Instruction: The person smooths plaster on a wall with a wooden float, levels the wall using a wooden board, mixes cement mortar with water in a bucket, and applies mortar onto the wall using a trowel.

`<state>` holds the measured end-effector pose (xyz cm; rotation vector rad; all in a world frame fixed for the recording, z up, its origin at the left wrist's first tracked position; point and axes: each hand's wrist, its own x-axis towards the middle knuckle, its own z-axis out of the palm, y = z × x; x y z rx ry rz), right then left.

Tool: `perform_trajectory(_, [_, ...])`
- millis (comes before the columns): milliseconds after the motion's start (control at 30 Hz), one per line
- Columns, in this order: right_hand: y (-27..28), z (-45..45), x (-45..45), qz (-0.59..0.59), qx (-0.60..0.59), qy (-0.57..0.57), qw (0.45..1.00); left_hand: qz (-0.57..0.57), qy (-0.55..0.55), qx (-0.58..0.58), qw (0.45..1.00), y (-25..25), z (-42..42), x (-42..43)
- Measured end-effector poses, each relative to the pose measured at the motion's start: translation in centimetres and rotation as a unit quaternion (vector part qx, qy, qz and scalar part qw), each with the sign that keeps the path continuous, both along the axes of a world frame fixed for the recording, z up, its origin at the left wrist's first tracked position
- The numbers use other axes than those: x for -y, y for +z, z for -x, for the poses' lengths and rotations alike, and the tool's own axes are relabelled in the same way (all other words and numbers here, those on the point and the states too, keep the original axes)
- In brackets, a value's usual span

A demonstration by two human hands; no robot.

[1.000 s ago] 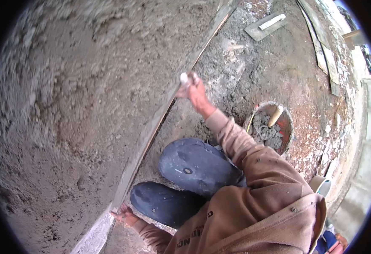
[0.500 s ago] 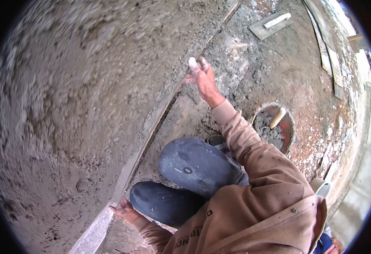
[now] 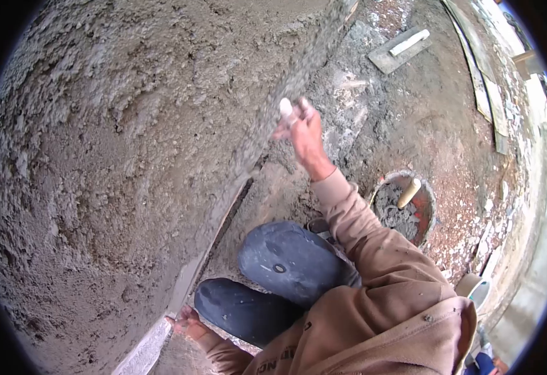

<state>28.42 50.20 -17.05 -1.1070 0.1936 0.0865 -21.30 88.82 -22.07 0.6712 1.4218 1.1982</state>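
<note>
A long straightedge (image 3: 187,279) lies along the rough, wet mortar wall (image 3: 129,162), running from the lower left to the top. Wet mortar covers its upper stretch, which is smeared by motion. My right hand (image 3: 303,134) grips its near edge beyond my knees; the thumb tip is white and the fingers are slightly blurred. Lower down, my left hand (image 3: 189,323) is closed on the same straightedge beside my knee, with its fingertips at the edge. The smooth pale end of the straightedge extends past that hand.
A round bucket (image 3: 434,212) of mortar with a wooden-handled tool (image 3: 409,193) stands right of my right arm. Farther up lies a float with a white handle (image 3: 409,44). Long boards (image 3: 491,94) lie at the right among rubble. Mortar is spilled on the ground.
The upper stretch of the straightedge has shifted and now carries mortar along it. My right hand appears slightly lower in view, as do the bucket and float. Both hands keep their hold.
</note>
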Motion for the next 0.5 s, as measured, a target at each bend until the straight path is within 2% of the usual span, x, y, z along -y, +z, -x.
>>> perform_trajectory(33, [-0.2, -0.7, 0.5, 0.010, 0.001, 0.005, 1.000, 0.046, 0.058, 0.089, 0.993, 0.6, -0.6, -0.3])
perform_trajectory(133, [0.3, 0.0, 0.3, 0.028, 0.004, -0.002, 1.000, 0.075, 0.040, 0.112, 0.990, 2.2, -1.5, 0.6])
perform_trajectory(200, [0.0, 0.8, -0.5, 0.018, 0.030, -0.019, 0.999, 0.063, 0.047, 0.085, 0.993, 1.5, -0.3, -0.3])
perform_trajectory(233, [-0.2, 1.4, -1.0, 0.025, 0.005, -0.017, 1.000, 0.056, 0.050, 0.073, 0.994, 0.9, 0.3, -0.7])
perform_trajectory(300, [-0.7, 3.2, -2.4, 0.013, 0.009, -0.001, 1.000, 0.003, 0.039, -0.005, 0.999, -0.4, 1.9, -1.3])
perform_trajectory(367, [-0.7, 4.4, -2.9, 0.005, 0.008, 0.004, 1.000, 0.125, 0.169, 0.043, 0.977, 0.4, 1.0, -3.3])
perform_trajectory(467, [0.0, 3.6, -2.8, 0.002, 0.017, 0.004, 1.000, 0.085, 0.059, 0.108, 0.989, -1.7, 3.5, -4.5])
perform_trajectory(500, [0.4, 2.9, -2.3, 0.002, 0.027, 0.001, 1.000, 0.089, 0.041, 0.098, 0.990, -2.0, 3.5, -4.6])
